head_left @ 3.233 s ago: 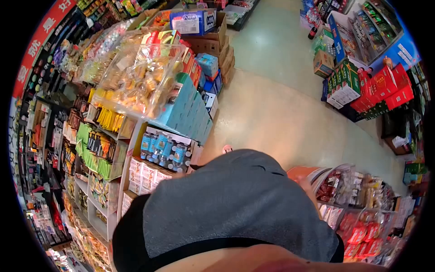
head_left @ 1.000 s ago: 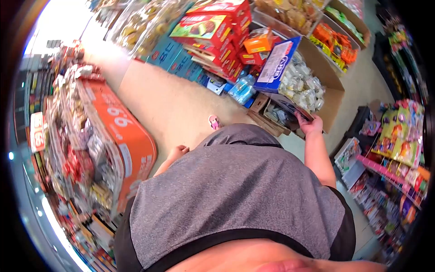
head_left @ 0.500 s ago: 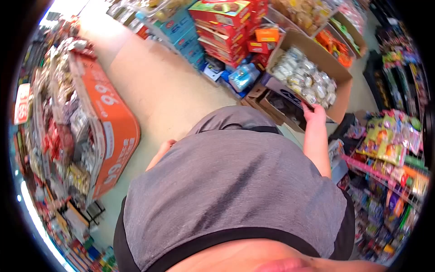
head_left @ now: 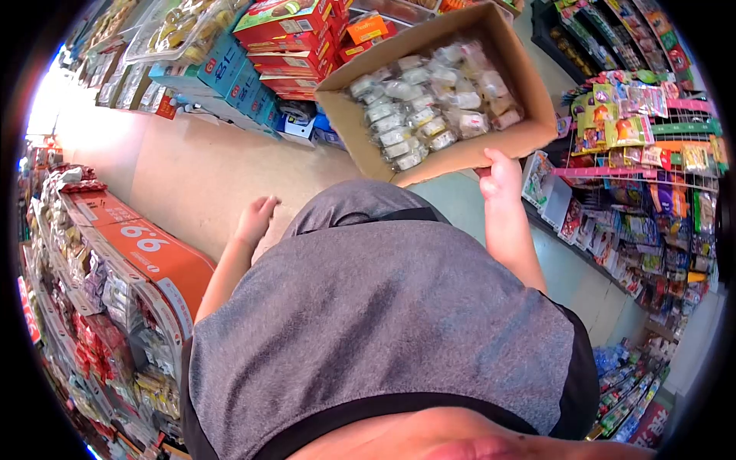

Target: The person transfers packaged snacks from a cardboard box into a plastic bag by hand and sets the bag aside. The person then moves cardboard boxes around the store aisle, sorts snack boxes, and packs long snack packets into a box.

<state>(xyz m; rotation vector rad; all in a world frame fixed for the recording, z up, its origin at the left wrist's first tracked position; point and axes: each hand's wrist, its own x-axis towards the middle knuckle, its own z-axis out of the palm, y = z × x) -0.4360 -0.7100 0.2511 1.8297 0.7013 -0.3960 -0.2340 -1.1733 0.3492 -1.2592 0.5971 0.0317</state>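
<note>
My right hand (head_left: 500, 175) is closed on the near rim of an open cardboard box (head_left: 529, 146). The thumb lies along the outside of the rim and the other fingers are partly hidden. Inside the box are many small clear-wrapped packets (head_left: 418, 115) with pale contents, spread over the bottom. The box is tilted, with its inside facing me. My left hand (head_left: 257, 221) hangs over the floor to the left of my lap, fingers loosely bent and a little apart, with nothing in it.
To the left stands a bin of packaged goods with an orange price panel (head_left: 142, 238). Ahead are stacked red cartons (head_left: 287, 42), blue cartons (head_left: 230, 88) and a clear tub of yellow packets (head_left: 180, 34). At the right is a wire rack (head_left: 613, 172) of bagged snacks.
The cardboard box has come up and nearer, turned on my right hand's side. My left hand has moved out to the left, and my view has shifted.
</note>
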